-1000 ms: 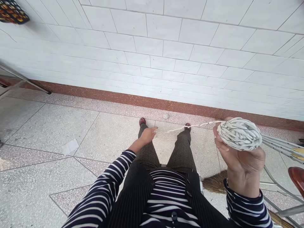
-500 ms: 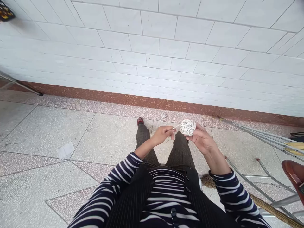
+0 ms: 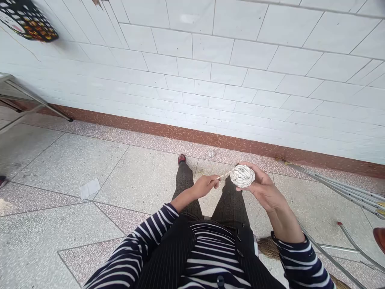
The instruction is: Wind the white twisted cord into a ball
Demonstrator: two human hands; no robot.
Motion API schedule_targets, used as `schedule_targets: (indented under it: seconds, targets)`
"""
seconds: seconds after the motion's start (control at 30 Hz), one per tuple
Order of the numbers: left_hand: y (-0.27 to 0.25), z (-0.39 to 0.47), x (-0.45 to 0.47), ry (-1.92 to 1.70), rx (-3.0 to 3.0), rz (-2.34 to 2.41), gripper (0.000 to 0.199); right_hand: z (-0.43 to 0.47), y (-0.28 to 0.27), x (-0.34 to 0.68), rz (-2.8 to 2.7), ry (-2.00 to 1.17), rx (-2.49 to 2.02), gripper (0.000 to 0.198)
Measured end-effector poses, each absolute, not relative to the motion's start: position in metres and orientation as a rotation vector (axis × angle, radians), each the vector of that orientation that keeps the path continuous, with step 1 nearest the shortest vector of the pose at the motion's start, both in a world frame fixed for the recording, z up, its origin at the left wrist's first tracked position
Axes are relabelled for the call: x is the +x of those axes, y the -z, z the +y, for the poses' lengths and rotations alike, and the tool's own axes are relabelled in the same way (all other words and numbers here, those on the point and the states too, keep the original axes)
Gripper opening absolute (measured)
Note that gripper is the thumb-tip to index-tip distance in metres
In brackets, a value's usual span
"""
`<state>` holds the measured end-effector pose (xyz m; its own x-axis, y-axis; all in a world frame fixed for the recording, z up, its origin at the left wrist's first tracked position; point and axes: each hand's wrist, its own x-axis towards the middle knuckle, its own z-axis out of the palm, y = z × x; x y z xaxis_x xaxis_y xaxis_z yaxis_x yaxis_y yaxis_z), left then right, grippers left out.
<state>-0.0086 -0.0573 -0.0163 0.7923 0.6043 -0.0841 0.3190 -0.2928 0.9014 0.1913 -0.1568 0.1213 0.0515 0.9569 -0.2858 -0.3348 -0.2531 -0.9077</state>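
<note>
A ball of white cord (image 3: 242, 176) is held in my right hand (image 3: 263, 188), thumb below it and fingers curved round its far side. From the ball's left side a short twisted cord end (image 3: 224, 176) runs to my left hand (image 3: 205, 186), which pinches it between thumb and fingers. Both hands are in front of my legs at about knee height in the picture, a little apart, with the cord stretched between them.
A white tiled wall (image 3: 210, 72) rises ahead. White paper (image 3: 89, 188) and a small pale lump (image 3: 211, 153) lie on the floor. Metal-legged furniture (image 3: 39, 102) stands left; metal legs (image 3: 339, 249), folded metal tubing (image 3: 337, 182) and a straw broom (image 3: 268, 247) are right.
The view has shifted, showing more on the left. My right hand and the ball have turned slightly and moved a little down and right; the left hand keeps its pinch on the cord.
</note>
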Motion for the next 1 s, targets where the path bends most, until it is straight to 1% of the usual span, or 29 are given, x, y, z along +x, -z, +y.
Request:
schedule_targets:
  seconds: [0.1,0.2,0.27,0.37,0.43,0.57,0.63,0.77,0.87,1.0]
  targets:
    - [0.018,-0.081,-0.015,-0.199,1.927,0.707,0.026,-0.16,-0.109,0.191,-0.69,-1.459,-1.191,0.06]
    - [0.016,-0.099,-0.022,-0.075,2.003,0.75,0.026,-0.163,-0.089,0.188,-0.683,-1.376,-1.247,0.058]
    - [0.014,-0.107,-0.029,-0.036,2.009,0.784,0.026,-0.164,-0.076,0.19,-0.69,-1.314,-1.336,0.061]
    - [0.01,-0.115,-0.038,-0.039,1.996,0.841,0.027,-0.165,-0.059,0.195,-0.745,-1.218,-1.45,0.062]
    - [0.007,-0.119,-0.041,-0.065,2.0,0.852,0.031,-0.165,-0.052,0.197,-0.76,-1.168,-1.482,0.063]
    - [0.001,-0.125,-0.043,-0.103,1.922,0.862,0.036,-0.165,-0.046,0.191,-0.679,-1.134,-1.511,0.073]
    - [-0.003,-0.126,-0.044,-0.117,1.847,0.858,0.037,-0.167,-0.043,0.187,-0.66,-1.123,-1.515,0.075]
    - [-0.014,-0.125,-0.049,-0.174,1.71,0.77,0.038,-0.173,-0.032,0.187,-0.646,-1.078,-1.483,0.066]
    - [-0.018,-0.125,-0.051,-0.152,1.687,0.694,0.039,-0.175,-0.026,0.193,-0.585,-1.036,-1.49,0.06]
    - [-0.015,-0.121,-0.055,-0.101,1.722,0.677,0.036,-0.175,-0.04,0.204,-0.432,-0.953,-1.413,0.057]
